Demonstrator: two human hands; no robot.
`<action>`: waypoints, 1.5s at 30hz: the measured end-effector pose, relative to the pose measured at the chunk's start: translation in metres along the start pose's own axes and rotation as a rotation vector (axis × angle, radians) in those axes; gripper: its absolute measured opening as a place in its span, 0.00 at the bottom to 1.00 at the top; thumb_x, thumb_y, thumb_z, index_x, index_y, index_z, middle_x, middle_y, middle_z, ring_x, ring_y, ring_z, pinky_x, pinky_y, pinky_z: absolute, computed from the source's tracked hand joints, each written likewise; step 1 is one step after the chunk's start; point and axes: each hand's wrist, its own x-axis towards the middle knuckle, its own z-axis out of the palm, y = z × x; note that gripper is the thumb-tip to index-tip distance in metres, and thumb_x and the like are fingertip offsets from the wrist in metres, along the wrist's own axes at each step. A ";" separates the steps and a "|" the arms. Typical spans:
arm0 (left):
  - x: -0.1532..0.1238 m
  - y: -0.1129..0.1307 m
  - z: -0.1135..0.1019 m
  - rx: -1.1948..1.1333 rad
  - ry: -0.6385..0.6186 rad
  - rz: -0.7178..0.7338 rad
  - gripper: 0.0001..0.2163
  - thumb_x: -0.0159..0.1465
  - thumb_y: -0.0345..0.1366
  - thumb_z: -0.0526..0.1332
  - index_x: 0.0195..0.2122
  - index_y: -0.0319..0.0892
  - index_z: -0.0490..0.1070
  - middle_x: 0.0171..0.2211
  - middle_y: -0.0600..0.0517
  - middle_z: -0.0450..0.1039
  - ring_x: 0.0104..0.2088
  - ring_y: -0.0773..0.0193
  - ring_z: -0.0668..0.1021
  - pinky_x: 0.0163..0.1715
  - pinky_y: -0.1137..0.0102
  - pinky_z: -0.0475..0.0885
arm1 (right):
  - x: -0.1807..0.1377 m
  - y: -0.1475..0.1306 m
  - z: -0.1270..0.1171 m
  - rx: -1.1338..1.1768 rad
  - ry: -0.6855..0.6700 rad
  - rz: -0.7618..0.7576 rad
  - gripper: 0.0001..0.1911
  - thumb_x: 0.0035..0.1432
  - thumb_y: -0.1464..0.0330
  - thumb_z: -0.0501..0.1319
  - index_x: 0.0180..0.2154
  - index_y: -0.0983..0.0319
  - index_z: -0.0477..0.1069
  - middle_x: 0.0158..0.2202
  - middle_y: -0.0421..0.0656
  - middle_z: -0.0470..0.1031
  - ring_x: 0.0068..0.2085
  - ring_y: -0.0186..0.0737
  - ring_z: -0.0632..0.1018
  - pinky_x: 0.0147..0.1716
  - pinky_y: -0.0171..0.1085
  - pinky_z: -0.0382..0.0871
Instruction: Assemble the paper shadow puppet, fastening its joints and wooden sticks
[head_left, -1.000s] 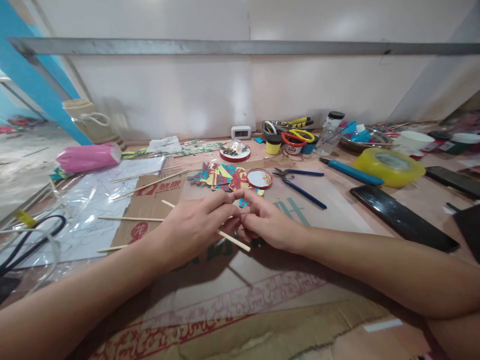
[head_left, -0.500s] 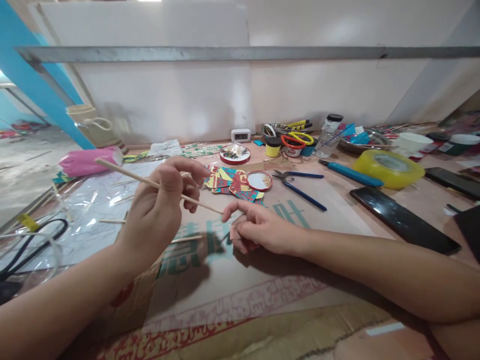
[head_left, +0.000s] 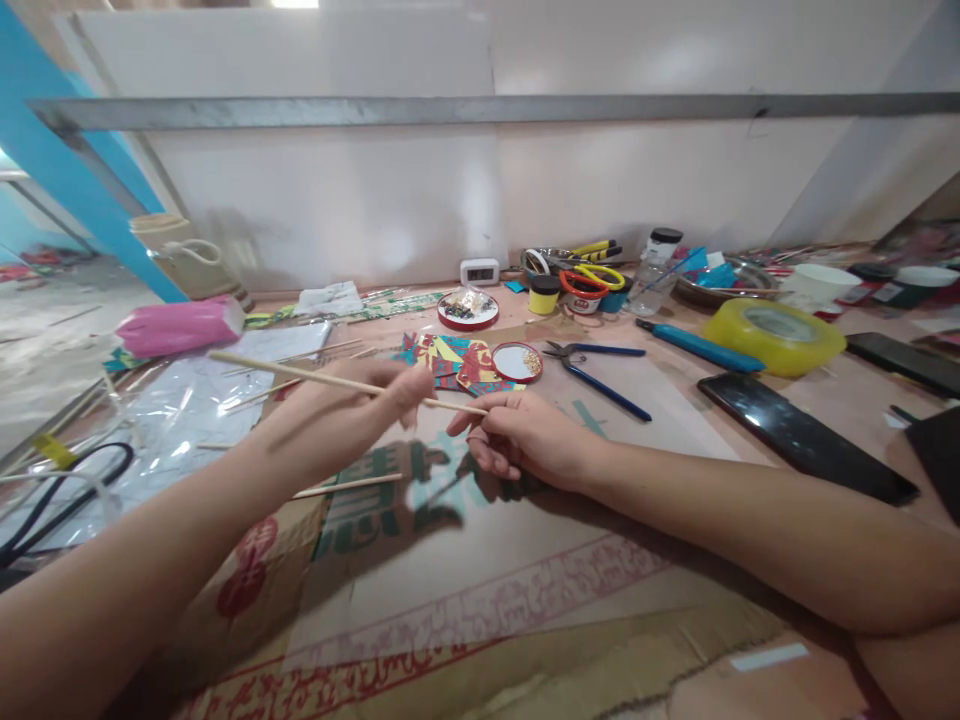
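My left hand (head_left: pixel 352 405) is closed around a thin wooden stick (head_left: pixel 300 373), held a little above the cardboard sheet (head_left: pixel 465 560) and pointing from upper left to right. My right hand (head_left: pixel 525 435) pinches the right end of the same stick with thumb and forefinger, its other fingers curled. Just beyond both hands lie colourful paper cut-outs (head_left: pixel 446 360) and a small round red-rimmed lid (head_left: pixel 517 361). A second stick (head_left: pixel 349 485) lies flat on the cardboard under my left hand.
Blue-handled pliers (head_left: pixel 600 375), a blue knife (head_left: pixel 697 343), a yellow tape roll (head_left: pixel 776 335) and a black phone (head_left: pixel 806 437) lie to the right. Scissors and jars (head_left: pixel 592 275) stand at the back. Clear plastic sheet (head_left: pixel 172 400), more sticks and a pink bundle (head_left: pixel 180 322) lie left.
A second ago both hands worked low on the cardboard. My left hand lifted the stick, then lowered it level, and my right hand rose to pinch its right end.
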 end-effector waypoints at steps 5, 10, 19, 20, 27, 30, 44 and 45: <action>-0.022 0.037 0.014 0.063 -0.377 0.264 0.14 0.71 0.40 0.54 0.33 0.46 0.77 0.28 0.56 0.79 0.28 0.68 0.79 0.27 0.76 0.75 | 0.001 0.003 0.000 0.023 0.097 -0.016 0.10 0.54 0.73 0.53 0.33 0.65 0.73 0.19 0.37 0.72 0.15 0.27 0.66 0.13 0.27 0.57; -0.030 0.041 0.032 0.776 0.182 0.718 0.17 0.68 0.29 0.52 0.56 0.39 0.69 0.56 0.43 0.73 0.59 0.51 0.71 0.62 0.50 0.65 | -0.002 0.007 0.003 -0.099 0.076 -0.104 0.06 0.55 0.70 0.58 0.26 0.62 0.69 0.19 0.36 0.70 0.16 0.27 0.66 0.15 0.28 0.60; -0.006 0.000 0.038 0.680 0.154 0.316 0.16 0.70 0.32 0.53 0.59 0.43 0.65 0.45 0.47 0.76 0.37 0.62 0.79 0.29 0.70 0.70 | -0.009 -0.002 0.007 -0.263 0.136 -0.170 0.14 0.56 0.76 0.50 0.44 0.60 0.62 0.20 0.32 0.72 0.17 0.29 0.69 0.16 0.26 0.61; -0.002 0.000 0.035 0.594 0.178 0.270 0.14 0.71 0.34 0.53 0.57 0.44 0.67 0.44 0.48 0.76 0.36 0.63 0.78 0.29 0.71 0.69 | -0.011 -0.003 0.008 -0.278 0.132 -0.215 0.16 0.57 0.76 0.50 0.47 0.59 0.60 0.21 0.31 0.72 0.18 0.29 0.69 0.17 0.27 0.61; 0.020 0.000 0.019 0.284 0.063 0.222 0.09 0.68 0.36 0.58 0.33 0.41 0.75 0.29 0.54 0.70 0.32 0.66 0.73 0.30 0.71 0.64 | -0.017 -0.004 0.009 -0.272 0.090 -0.317 0.17 0.64 0.75 0.48 0.54 0.56 0.53 0.23 0.30 0.69 0.20 0.30 0.71 0.20 0.29 0.63; 0.019 -0.002 0.024 0.247 0.044 0.256 0.08 0.68 0.36 0.58 0.38 0.42 0.76 0.34 0.52 0.73 0.34 0.66 0.75 0.32 0.71 0.67 | -0.015 -0.001 0.007 -0.271 0.094 -0.317 0.18 0.64 0.76 0.48 0.54 0.56 0.54 0.22 0.30 0.69 0.20 0.31 0.71 0.20 0.29 0.63; 0.005 -0.005 0.042 0.537 0.167 0.521 0.07 0.70 0.34 0.55 0.40 0.43 0.72 0.37 0.52 0.75 0.32 0.65 0.76 0.28 0.72 0.67 | -0.009 0.008 0.003 -0.373 0.112 -0.266 0.18 0.65 0.74 0.51 0.55 0.57 0.55 0.23 0.33 0.70 0.22 0.30 0.69 0.21 0.29 0.62; 0.003 -0.005 0.042 0.546 0.166 0.525 0.07 0.71 0.35 0.55 0.40 0.43 0.72 0.36 0.52 0.75 0.32 0.65 0.76 0.28 0.72 0.67 | -0.009 0.009 0.003 -0.372 0.106 -0.269 0.18 0.65 0.74 0.51 0.55 0.57 0.55 0.24 0.33 0.71 0.23 0.31 0.69 0.22 0.29 0.62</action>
